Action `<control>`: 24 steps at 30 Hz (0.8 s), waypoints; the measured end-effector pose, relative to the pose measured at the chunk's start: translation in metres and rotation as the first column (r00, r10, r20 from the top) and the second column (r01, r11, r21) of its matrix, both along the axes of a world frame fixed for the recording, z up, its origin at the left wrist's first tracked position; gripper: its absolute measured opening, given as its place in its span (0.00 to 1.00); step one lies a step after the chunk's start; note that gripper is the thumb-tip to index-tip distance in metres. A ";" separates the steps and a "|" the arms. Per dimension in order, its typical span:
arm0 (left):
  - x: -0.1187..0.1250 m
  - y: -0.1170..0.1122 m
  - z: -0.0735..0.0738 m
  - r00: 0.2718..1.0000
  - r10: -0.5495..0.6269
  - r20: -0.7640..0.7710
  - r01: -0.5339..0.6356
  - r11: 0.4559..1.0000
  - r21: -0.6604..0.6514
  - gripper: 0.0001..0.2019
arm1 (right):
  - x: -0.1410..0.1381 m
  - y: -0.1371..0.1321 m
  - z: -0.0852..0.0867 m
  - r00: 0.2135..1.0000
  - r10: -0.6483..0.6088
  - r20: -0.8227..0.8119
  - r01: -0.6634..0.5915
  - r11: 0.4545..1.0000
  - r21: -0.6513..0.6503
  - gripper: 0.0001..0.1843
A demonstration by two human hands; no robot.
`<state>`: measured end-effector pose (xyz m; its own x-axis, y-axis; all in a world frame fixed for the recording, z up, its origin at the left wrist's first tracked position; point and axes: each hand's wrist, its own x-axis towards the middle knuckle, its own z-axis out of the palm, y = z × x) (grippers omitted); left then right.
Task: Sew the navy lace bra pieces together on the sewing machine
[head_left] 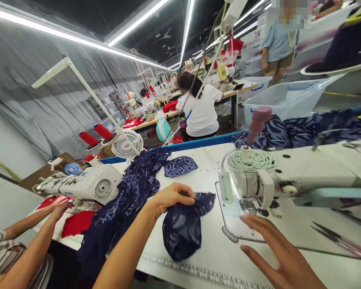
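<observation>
Broadly, the white bench (212, 239) serves as one level working surface, with ruler markings (195, 271) along its near edge, presumably for checking lengths. On its right, the sewing machine (315, 168) stands with its needle end towards the middle, which seems to leave room for cloth to come in from the left. A heap of navy fabric (138, 180) lies on the left, probably to keep supply within reach yet off the machine's plate.

The right hand (278, 249) hovers by that plate, palm down, thumb and fingers spread apart with nothing between them; whether a fingertip touches the plate I cannot tell. The left hand (174, 196) reaches in from the near edge, wrist bent, thumb and fingers pinched together on the top of a navy cloth piece (182, 235). That piece is left of the plate, its lower part hanging loose towards the ruler markings; the high pinch likely keeps the body of it free. Smaller still, scissors (339, 241) lie beyond the right hand, probably handy for trimming.
</observation>
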<state>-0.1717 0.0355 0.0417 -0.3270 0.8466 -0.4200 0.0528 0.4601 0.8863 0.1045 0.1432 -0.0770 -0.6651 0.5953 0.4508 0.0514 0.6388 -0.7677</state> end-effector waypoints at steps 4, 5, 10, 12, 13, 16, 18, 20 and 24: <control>0.053 -0.011 -0.023 0.985 -0.136 0.110 0.146 0.985 -0.088 0.17 | -0.009 -0.009 0.029 0.971 0.193 0.138 -0.143 0.940 -0.309 0.16; 0.062 -0.013 -0.026 0.987 -0.132 0.093 0.139 0.988 -0.073 0.15 | -0.011 -0.010 0.029 0.967 0.217 0.135 -0.148 0.907 -0.393 0.16; 0.090 -0.018 -0.028 0.979 -0.165 -0.118 0.188 0.956 0.225 0.08 | -0.008 -0.013 0.010 0.987 0.159 0.036 -0.102 0.773 -0.626 0.24; 0.102 -0.018 -0.033 0.973 -0.192 -0.124 0.217 0.948 0.231 0.06 | -0.003 -0.015 0.006 0.991 0.136 0.011 -0.095 0.751 -0.653 0.24; 0.107 -0.018 -0.037 0.976 -0.184 -0.113 0.204 0.957 0.206 0.06 | 0.000 -0.015 0.005 0.993 0.120 0.007 -0.086 0.752 -0.653 0.25; 0.117 -0.015 -0.047 0.983 -0.150 -0.103 0.162 0.979 0.123 0.05 | 0.009 -0.013 0.008 0.994 0.110 0.018 -0.073 0.762 -0.644 0.22; 0.119 -0.014 -0.049 0.980 -0.150 -0.130 0.164 0.981 0.107 0.04 | 0.013 -0.011 0.009 0.989 0.144 0.040 -0.085 0.758 -0.646 0.20; 0.123 -0.013 -0.048 0.977 -0.150 -0.149 0.173 0.973 0.155 0.04 | 0.013 -0.010 0.010 0.988 0.146 0.055 -0.077 0.764 -0.641 0.20; 0.137 -0.012 -0.052 0.975 -0.089 -0.205 0.140 0.957 0.253 0.01 | 0.015 -0.015 0.007 0.996 0.064 0.062 -0.018 0.828 -0.561 0.21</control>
